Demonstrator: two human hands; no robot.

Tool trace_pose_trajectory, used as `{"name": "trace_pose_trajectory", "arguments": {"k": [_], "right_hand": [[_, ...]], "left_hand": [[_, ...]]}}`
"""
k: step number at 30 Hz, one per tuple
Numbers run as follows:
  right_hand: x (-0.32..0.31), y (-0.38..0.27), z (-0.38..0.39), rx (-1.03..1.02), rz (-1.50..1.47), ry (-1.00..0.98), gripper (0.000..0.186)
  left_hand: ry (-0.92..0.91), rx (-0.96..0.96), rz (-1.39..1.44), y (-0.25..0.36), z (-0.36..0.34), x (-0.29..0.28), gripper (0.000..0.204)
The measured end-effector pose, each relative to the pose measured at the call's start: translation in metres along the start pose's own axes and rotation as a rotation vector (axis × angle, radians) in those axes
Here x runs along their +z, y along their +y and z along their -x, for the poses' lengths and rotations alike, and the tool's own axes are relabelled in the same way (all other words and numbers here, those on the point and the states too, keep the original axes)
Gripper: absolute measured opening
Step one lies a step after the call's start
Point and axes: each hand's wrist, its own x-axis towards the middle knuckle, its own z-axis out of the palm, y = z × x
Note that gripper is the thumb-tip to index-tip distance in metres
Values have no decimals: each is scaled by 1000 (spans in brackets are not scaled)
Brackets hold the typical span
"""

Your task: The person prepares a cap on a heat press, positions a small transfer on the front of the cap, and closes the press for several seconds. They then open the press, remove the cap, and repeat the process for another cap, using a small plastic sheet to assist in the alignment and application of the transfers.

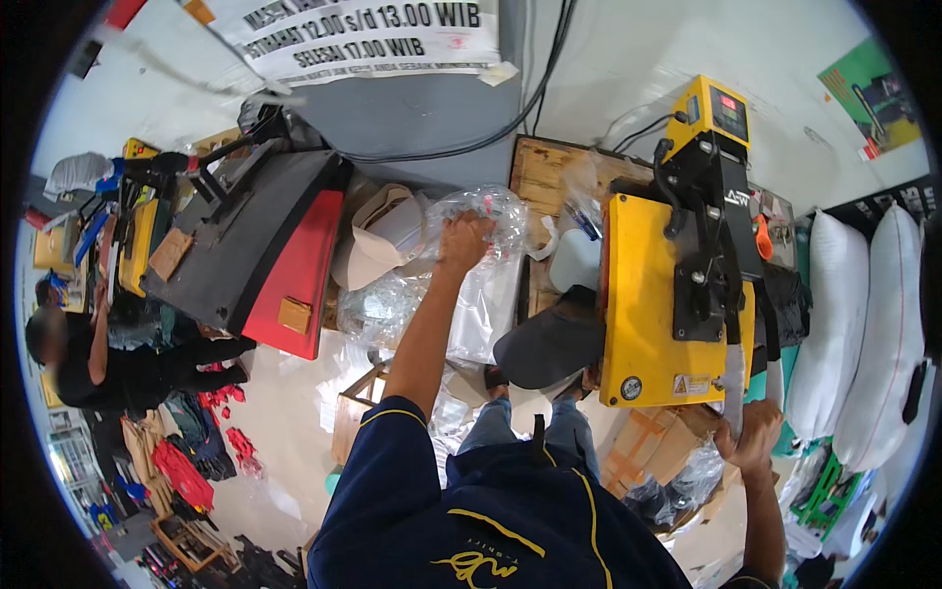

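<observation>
My right hand (751, 437) is closed round the handle (734, 388) of a yellow heat press (643, 304), at its near right side. My left arm reaches out to the middle of the bench, where my left hand (465, 241) has its fingers curled on crumpled clear plastic (500, 218). Beside that hand, to the left, lies a beige cap (378, 240). A dark grey cap (545, 342) sticks out from the left side of the yellow press; part of it is hidden by the press.
A larger press with a black top (250, 231) and red pad (299, 285) stands left. More clear plastic (378, 309) lies below the beige cap. Cardboard boxes (653, 442) sit under the yellow press, white sacks (834, 324) to its right. Another person (128, 363) stands far left.
</observation>
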Motion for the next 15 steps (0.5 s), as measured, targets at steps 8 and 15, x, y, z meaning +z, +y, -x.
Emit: {"name": "trace_pose_trajectory", "arguments": {"k": [8, 15], "right_hand": [[5, 3, 9, 61, -48, 35, 37], [5, 5, 12, 83, -50, 69, 34]], "left_hand": [[11, 39, 27, -8, 2, -26, 4], [204, -126, 556, -4, 21, -71, 14]]}}
